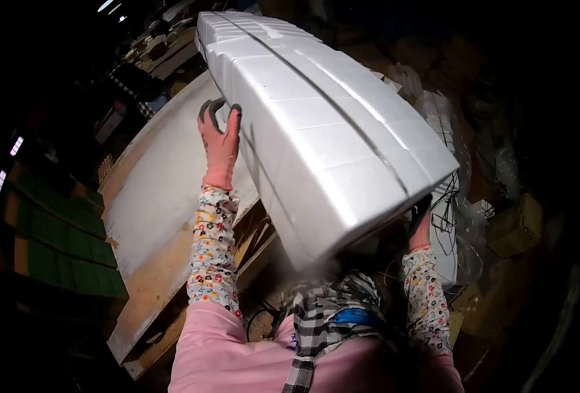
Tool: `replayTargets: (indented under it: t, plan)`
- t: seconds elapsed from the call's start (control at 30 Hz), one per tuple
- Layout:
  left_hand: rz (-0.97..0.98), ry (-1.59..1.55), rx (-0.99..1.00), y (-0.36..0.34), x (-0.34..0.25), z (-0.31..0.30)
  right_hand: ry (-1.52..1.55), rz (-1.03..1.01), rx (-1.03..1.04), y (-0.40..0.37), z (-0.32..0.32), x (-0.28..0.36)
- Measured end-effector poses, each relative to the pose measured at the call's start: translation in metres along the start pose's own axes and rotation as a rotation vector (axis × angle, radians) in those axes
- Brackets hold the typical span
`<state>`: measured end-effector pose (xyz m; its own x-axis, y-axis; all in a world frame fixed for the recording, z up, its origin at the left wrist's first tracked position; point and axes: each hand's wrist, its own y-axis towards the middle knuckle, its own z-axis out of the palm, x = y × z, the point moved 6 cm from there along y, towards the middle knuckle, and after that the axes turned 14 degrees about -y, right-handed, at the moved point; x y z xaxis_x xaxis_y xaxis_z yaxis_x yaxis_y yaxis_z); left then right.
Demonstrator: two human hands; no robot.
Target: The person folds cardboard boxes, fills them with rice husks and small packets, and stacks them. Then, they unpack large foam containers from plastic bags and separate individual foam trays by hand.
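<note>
A long bundle of white blocks (342,124), bound lengthwise by a dark strap, is tilted up in front of me and fills the upper middle of the head view. My left hand (220,141), in a pink glove with dark fingertips, is at the bundle's left side. Its fingers are apart and slightly curled, with one digit against or very close to the white side. My right hand (421,226), gloved alike, is at the near right lower corner of the bundle. The bundle's edge hides most of its fingers, which seem to grip there from below.
A pale, worn board (152,196) on a wooden pallet lies below and left of the bundle. Green-sided boxes (67,262) are stacked at far left. On the right are another strapped white bundle (444,242), clear plastic wrap and a cardboard box (516,226).
</note>
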<state>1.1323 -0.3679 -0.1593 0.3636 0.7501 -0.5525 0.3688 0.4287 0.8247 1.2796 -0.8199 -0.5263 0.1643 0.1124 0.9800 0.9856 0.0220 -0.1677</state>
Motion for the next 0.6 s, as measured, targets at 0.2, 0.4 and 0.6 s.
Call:
replayTargets:
  t: [0.2, 0.4, 0.6]
  plan:
    - [-0.03, 0.054, 0.17, -0.014, -0.095, 0.011, 0.162, 0.197, 0.505, -0.067, 0.113, -0.038]
    - [0.115, -0.275, 0.972, -0.089, -0.182, 0.208, -0.141, -0.019, 0.424, -0.081, 0.027, -0.052]
    - [-0.038, -0.385, 1.326, -0.208, -0.129, 0.407, 0.426, 0.522, -0.021, -0.058, -0.082, -0.088]
